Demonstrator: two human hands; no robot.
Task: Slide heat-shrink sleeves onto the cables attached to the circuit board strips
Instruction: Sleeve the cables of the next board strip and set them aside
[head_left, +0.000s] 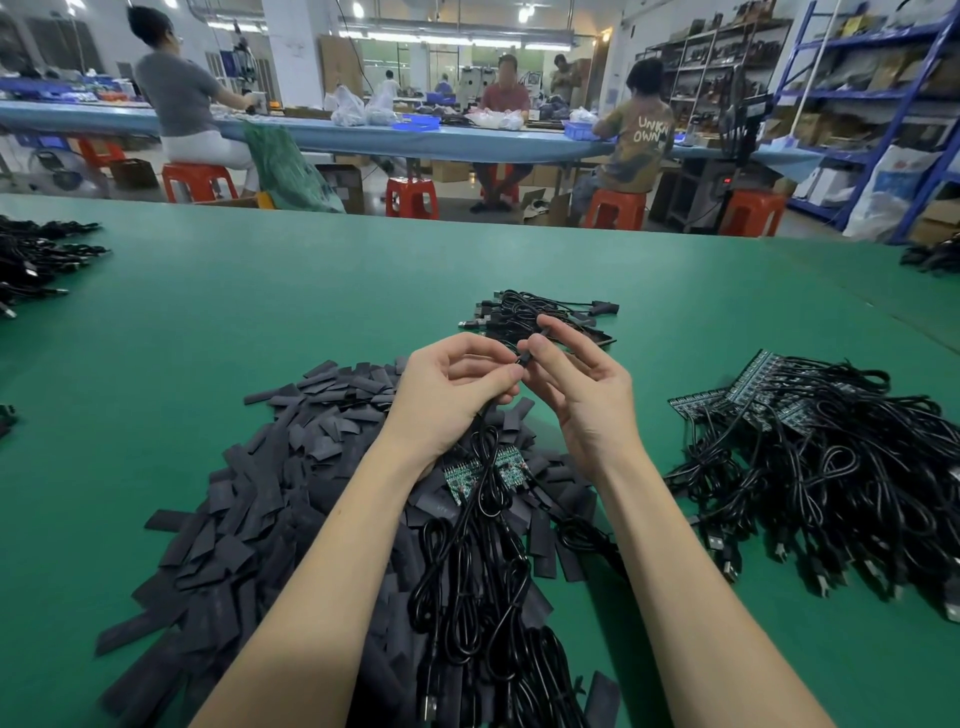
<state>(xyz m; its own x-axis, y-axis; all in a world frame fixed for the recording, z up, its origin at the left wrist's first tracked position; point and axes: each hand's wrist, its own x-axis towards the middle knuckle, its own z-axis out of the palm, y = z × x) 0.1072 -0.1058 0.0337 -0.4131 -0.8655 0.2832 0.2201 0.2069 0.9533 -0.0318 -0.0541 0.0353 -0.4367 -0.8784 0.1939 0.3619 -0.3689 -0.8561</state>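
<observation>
Fingers (511, 375) of the left hand (447, 395) pinch a cable (485, 441); the right hand (576, 384) pinches its plug (524, 358). The cable is probably light and limp, so hold near the tip; the sleeves (260, 488) look thin and soft.

Both hands are raised over the green table (218, 322), near its middle. The left hand (447, 395) pinches a black cable (485, 431) between thumb and fingers; the right hand (576, 389) pinches the cable's tip just beside it, fingertips nearly meeting. The cable hangs down to a green board strip (470, 473) lying on a heap of flat black sleeves (249, 499) that spreads toward the near edge. More cables (467, 613) coil on the heap between the forearms. A small cable bundle (540, 312) lies beyond the hands. Toward the right edge lies a pile of strips with cables (831, 457). Loose cables (36, 260) lie at the left edge.
</observation>
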